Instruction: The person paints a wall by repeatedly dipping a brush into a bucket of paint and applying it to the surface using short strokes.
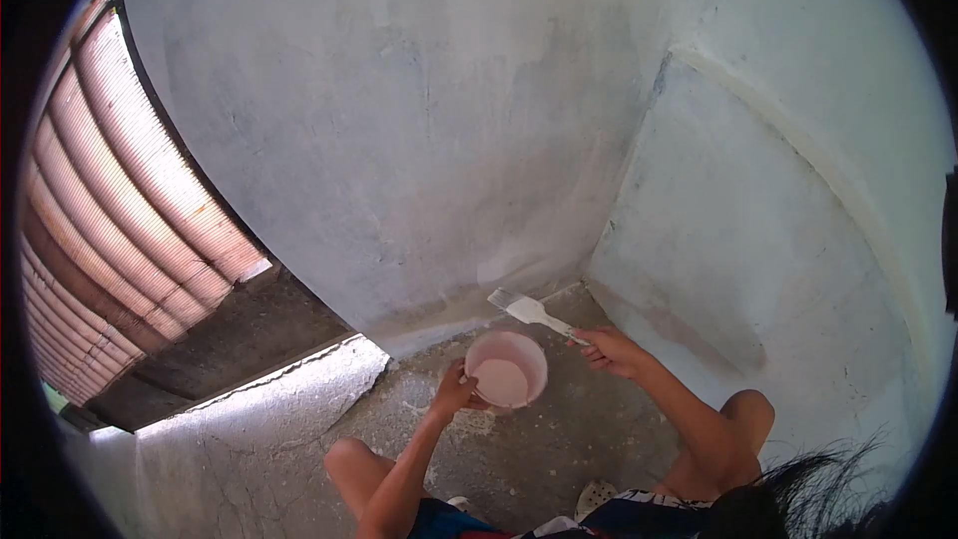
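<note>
My left hand [456, 389] grips the left rim of a round pinkish bucket [536, 364], which has pale paint [501, 382] inside it. My right hand [609, 351] is closed on the handle of a white paintbrush [529, 310]. The bristles point up and to the left, just above the bucket and in front of the foot of the wall. The brush and the bucket are apart.
A grey-white wall [399, 140] stands ahead and meets a paler right wall [758, 210] in a corner. Concrete floor [329, 439] lies below. Corrugated sheeting [120, 210] is at the left. My knees and shoes show at the bottom.
</note>
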The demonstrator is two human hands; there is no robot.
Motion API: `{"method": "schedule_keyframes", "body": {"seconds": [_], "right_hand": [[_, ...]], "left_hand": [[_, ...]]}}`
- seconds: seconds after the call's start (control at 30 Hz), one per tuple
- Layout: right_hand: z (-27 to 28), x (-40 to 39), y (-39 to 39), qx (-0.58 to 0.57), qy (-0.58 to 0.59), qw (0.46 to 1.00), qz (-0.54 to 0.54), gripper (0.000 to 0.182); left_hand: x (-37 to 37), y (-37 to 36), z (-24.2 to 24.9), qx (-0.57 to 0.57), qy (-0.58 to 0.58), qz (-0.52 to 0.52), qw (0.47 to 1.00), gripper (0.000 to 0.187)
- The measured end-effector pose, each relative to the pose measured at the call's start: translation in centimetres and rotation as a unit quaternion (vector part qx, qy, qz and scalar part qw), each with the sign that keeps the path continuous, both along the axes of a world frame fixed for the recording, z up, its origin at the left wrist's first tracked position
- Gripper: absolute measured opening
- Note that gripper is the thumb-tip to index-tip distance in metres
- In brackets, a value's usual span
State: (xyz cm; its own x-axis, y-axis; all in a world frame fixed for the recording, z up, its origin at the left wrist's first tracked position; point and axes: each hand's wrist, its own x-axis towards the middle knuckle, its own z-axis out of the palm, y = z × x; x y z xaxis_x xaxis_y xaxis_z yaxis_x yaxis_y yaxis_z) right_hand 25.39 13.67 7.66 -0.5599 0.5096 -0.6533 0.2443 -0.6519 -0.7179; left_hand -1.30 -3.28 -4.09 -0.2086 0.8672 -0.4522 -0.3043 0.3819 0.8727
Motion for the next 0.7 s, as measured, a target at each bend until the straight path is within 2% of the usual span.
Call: {"method": "schedule_keyframes", "body": {"seconds": [0.07,0.17,0.23,0.37,0.5,0.53,0.6,0.7], "right_hand": [[-2.2,-0.9,0.4,-0.020,0.012,1.000,-0.007,0.029],[-1.6,-2.0,0.4,-0.046,0.042,0.997,-0.035,0.029],[1.2,-2.5,0.1,-0.053,0.061,0.995,-0.053,0.030],[11.0,-1.2,-2.2,0.038,0.101,0.992,-0.064,0.029],[13.1,-0.7,-2.5,0.116,0.089,0.988,-0.052,0.028],[11.9,-0.8,-2.5,0.114,0.089,0.988,-0.054,0.028],[6.8,-1.4,-2.3,0.037,0.060,0.997,-0.008,0.029],[-2.4,-2.7,-1.8,0.003,0.013,1.000,0.028,0.029]], "left_hand": [[0.1,-0.6,-0.9,-0.016,-0.005,-0.076,0.997,0.056],[1.0,-1.0,-0.5,-0.024,-0.004,-0.108,0.994,0.056],[1.0,-1.4,-0.3,-0.028,0.003,-0.117,0.993,0.055],[0.8,-1.5,-0.9,-0.011,0.017,-0.124,0.992,0.054],[0.6,-1.8,-0.5,-0.011,0.027,-0.111,0.993,0.054],[0.6,-2.0,-0.4,-0.014,0.026,-0.113,0.993,0.054],[0.5,-2.0,-0.2,-0.014,0.047,-0.117,0.992,0.054],[-0.6,-2.0,-4.0,0.003,0.076,-0.185,0.980,0.059]]}}
